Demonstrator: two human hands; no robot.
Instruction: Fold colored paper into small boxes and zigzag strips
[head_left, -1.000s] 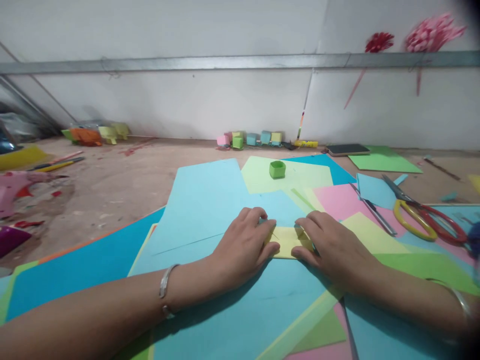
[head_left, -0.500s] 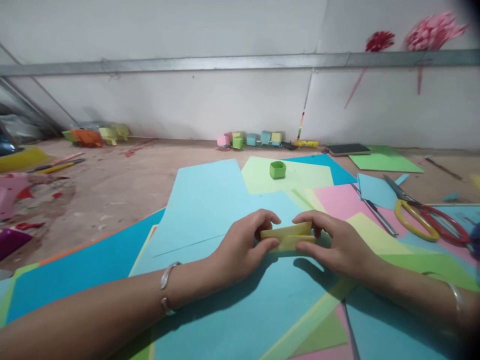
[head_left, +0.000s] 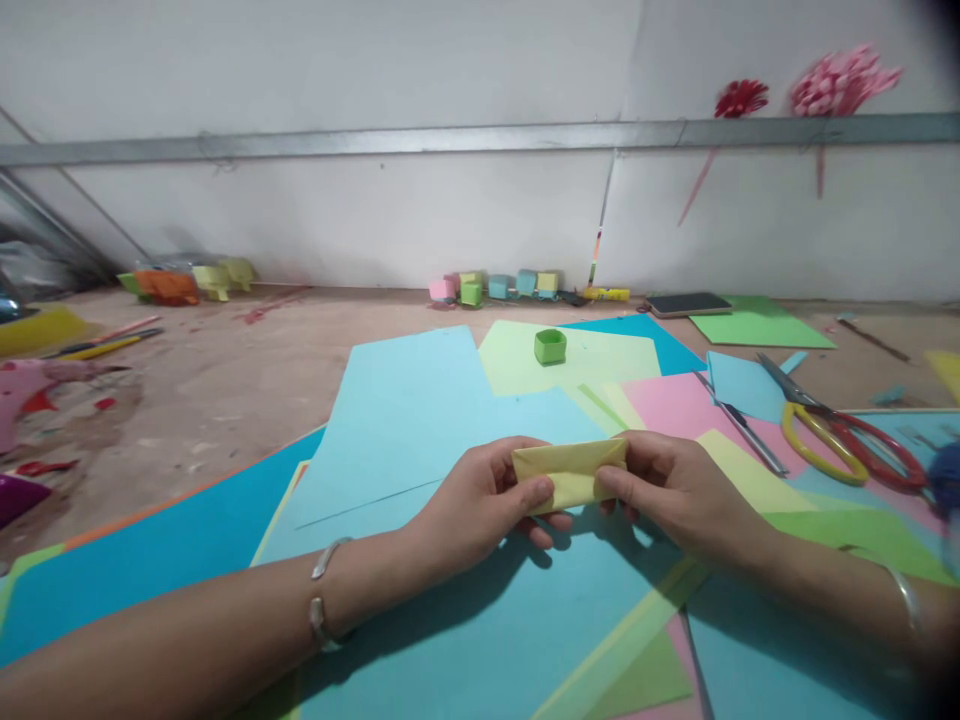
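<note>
A small folded piece of yellow paper (head_left: 571,472) is held between my two hands, just above a large light blue sheet (head_left: 420,410). My left hand (head_left: 504,494) pinches its left end, the thumb on the near face and the fingers behind and below. At the right end, my right hand (head_left: 664,485) grips it the same way, thumb in front. Creases run across the paper, and its upper flap stands over the lower part. Beyond the hands, a small green paper box (head_left: 550,346) with an open top sits on a pale green sheet (head_left: 502,365).
Scissors (head_left: 825,440) with red and yellow handles and a craft knife (head_left: 750,435) lie at right. A phone (head_left: 688,304) rests at the back. Small paper cubes (head_left: 497,286) line the wall. At left are a pink glue gun (head_left: 22,390) and pens (head_left: 112,342).
The yellow paper has tilted up, so its broad face now turns toward me. My fingers have moved from its top edge to behind and beneath it. The view has shifted slightly.
</note>
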